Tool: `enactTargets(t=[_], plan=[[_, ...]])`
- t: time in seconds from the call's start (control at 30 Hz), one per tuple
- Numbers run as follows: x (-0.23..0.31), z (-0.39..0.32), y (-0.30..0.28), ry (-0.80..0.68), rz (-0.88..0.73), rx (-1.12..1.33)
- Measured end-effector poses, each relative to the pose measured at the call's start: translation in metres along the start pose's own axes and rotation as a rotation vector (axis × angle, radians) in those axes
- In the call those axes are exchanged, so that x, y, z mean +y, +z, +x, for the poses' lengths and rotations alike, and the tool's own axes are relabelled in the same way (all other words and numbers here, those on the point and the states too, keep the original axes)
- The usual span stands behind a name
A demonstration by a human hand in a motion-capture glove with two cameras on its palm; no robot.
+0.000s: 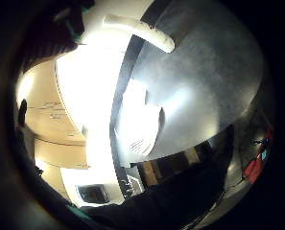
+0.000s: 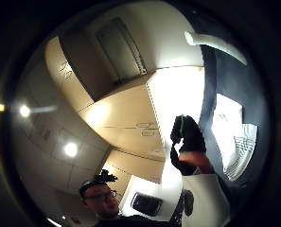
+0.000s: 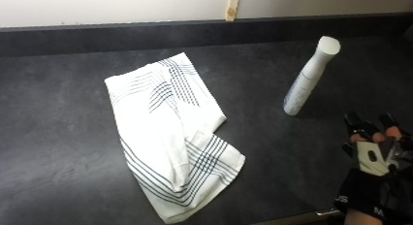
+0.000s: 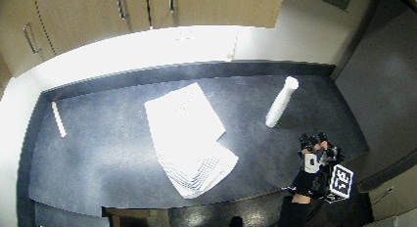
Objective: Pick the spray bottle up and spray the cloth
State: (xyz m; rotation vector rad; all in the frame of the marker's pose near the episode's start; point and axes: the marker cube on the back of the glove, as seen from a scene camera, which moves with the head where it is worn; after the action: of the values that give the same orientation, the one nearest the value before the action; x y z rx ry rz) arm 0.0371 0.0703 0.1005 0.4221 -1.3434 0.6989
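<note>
A white spray bottle (image 3: 309, 77) stands upright on the dark countertop (image 3: 58, 137), toward its right side, also seen in the wide view (image 4: 280, 102). A white cloth with dark stripes (image 3: 171, 137) lies crumpled in the middle of the counter (image 4: 192, 139); the palm views show it too (image 1: 139, 127) (image 2: 234, 137). My gloved right hand (image 3: 374, 162) hovers at the counter's front right corner, nearer the front than the bottle and apart from it. Its fingers point up, loosely bent, and hold nothing. The bottle does not show in either palm view.
A white rod (image 4: 58, 119) lies near the counter's left end, seen beyond the cloth from the palm (image 1: 142, 31). A dark backsplash (image 3: 129, 36) runs along the back, with wooden cabinets (image 4: 150, 7) above. The counter's front edge (image 4: 261, 192) is close to my hand.
</note>
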Motion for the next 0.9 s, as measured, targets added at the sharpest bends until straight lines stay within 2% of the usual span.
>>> enactTargets(t=[0.27, 0.57, 0.73, 0.9], plan=[[-0.011, 0.047, 0.000, 0.082, 0.016, 0.111], [-0.054, 0.106, -0.007, 0.209, 0.066, 0.249], [-0.071, 0.133, -0.021, 0.228, 0.115, 0.303], [-0.066, 0.154, -0.028, 0.250, 0.155, 0.315]])
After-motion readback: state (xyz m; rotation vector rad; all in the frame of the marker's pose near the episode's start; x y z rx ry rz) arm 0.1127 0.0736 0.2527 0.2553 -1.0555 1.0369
